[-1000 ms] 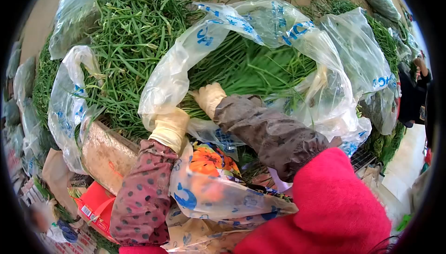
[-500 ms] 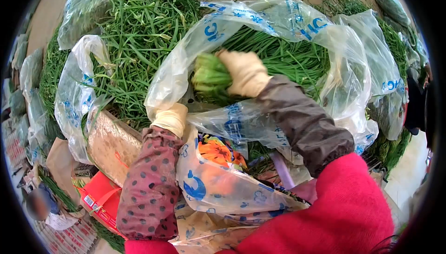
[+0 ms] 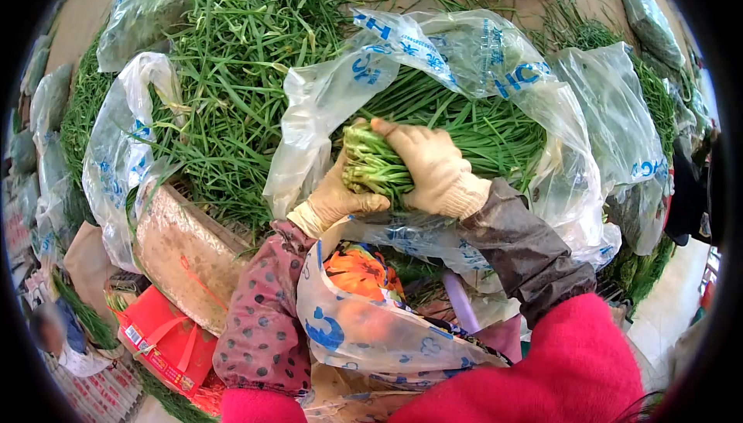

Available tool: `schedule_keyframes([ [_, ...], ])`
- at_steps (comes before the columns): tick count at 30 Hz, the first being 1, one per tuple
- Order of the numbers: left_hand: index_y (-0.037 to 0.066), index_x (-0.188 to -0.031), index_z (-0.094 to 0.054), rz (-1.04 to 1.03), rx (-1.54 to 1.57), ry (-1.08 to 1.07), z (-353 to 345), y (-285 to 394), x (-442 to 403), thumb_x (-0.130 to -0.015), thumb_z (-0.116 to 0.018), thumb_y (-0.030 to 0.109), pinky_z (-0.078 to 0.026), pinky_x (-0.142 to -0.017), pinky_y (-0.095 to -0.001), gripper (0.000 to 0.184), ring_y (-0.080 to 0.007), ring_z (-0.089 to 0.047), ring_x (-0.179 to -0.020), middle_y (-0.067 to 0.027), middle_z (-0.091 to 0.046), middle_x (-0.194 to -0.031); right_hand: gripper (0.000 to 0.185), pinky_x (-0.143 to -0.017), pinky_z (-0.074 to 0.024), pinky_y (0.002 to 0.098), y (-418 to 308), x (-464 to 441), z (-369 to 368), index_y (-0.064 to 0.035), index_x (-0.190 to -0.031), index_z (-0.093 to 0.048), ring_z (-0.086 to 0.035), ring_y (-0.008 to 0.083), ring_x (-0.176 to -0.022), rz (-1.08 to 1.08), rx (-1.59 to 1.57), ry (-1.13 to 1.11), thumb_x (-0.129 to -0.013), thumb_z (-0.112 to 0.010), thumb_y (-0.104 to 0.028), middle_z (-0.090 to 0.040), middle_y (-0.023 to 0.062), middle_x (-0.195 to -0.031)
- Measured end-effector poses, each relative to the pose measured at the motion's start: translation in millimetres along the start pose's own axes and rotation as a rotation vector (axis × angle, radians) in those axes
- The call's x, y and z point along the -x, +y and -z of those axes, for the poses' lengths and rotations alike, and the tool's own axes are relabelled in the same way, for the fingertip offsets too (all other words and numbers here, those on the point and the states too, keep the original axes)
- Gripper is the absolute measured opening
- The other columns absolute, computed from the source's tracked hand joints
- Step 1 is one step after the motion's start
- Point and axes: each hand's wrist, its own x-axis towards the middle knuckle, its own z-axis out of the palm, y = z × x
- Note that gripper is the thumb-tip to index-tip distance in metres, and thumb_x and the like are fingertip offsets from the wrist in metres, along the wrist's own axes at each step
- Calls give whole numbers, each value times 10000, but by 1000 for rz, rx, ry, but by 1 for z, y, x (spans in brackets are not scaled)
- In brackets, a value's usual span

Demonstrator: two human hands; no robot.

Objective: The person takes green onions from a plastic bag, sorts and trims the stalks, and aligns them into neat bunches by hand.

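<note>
A thick bunch of garlic chives, pale cut ends facing left, lies across the mouth of a clear plastic bag with blue print. My gloved right hand grips the bunch from above, thumb along its top. Low at its left end, my gloved left hand cups the bunch, thumb pointing right under the stems; some of its fingers are hidden behind them. More long green chives fill the bag behind my right hand.
A heap of loose chives rises to the left. Nearer me are a plastic-wrapped block and a red box. Filled plastic bags stand around the back and sides. A person is at the lower left.
My left hand has left the bag's rim and come up to the stem ends. My right hand has shifted slightly right and down, with the bunch now turned more toward me.
</note>
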Motion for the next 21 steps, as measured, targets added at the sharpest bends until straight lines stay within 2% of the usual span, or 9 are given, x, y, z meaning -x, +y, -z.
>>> schedule_keyframes([
  [2,157,-1483,-210,-49,23,-70,3,-15,-1,-684,-834,36,-420,-996,-314,1021,-148,-459,-1190,-36,-442,-1319,969,-904,-460,407,6,5,2,-52,-1404,-332,-535,329,-1139,36,-15,-51,-553,-770,-201,-528,175,-1229],
  [4,153,-1469,-233,-49,33,-53,4,-15,0,-704,-818,32,-430,-985,-317,970,-147,-469,-1179,-32,-459,-1300,1020,-965,-435,431,3,-3,32,-38,-1407,-314,-492,356,-1203,11,-103,-347,-541,-809,-253,-460,200,-1321],
  [6,145,-1443,-271,-6,113,-22,4,-14,0,-737,-781,8,-455,-949,-318,881,-151,-495,-1147,-30,-488,-1264,1053,-979,-424,446,-1,-15,38,-31,-1407,-309,-481,365,-1213,40,-128,-315,-527,-828,-284,-451,208,-1326],
  [8,137,-1444,-265,5,121,3,2,-9,-4,-727,-805,72,-438,-967,-330,899,-170,-484,-1162,-35,-482,-1273,1142,-1004,-423,401,-9,-24,34,-2,-1404,-308,-480,385,-1213,82,-161,-210,-460,-879,-298,-425,221,-1351],
  [9,134,-1445,-262,-10,95,-3,6,-9,-8,-724,-813,98,-428,-978,-337,908,-175,-477,-1170,-36,-478,-1280,1164,-1010,-410,431,-12,-27,25,-17,-1410,-309,-461,388,-1226,85,-191,-129,-445,-888,-316,-437,220,-1332],
  [13,73,-1429,-266,110,-58,-60,-11,21,-9,-711,-840,226,-384,-1008,-314,932,-170,-457,-1191,-43,-448,-1328,896,-966,-395,461,-19,-31,-2,-55,-1304,-431,-441,341,-1247,117,11,144,-517,-787,-292,-470,183,-1299],
  [14,55,-1417,-279,101,-80,-80,-13,28,-10,-707,-841,259,-375,-1015,-308,927,-165,-449,-1198,-43,-455,-1321,729,-932,-397,461,-16,-32,-7,-65,-1196,-510,-494,339,-1178,161,-39,259,-542,-732,-297,-523,163,-1226],
  [17,45,-1405,-293,139,-265,-204,-18,48,-20,-706,-841,265,-376,-1013,-299,916,-152,-436,-1210,-40,-453,-1321,628,-911,-409,449,-6,-32,-10,-72,-1119,-559,-548,339,-1086,200,-117,350,-557,-724,-297,-577,140,-1107],
  [21,53,-1477,-215,132,-3,-189,-15,40,-10,-752,-786,110,-387,-1008,-312,924,-171,-396,-1279,-87,-392,-1416,416,-775,-523,358,-2,-30,17,-87,-1013,-618,-651,288,-853,-27,-415,171,-623,-737,-170,-649,118,-902],
])
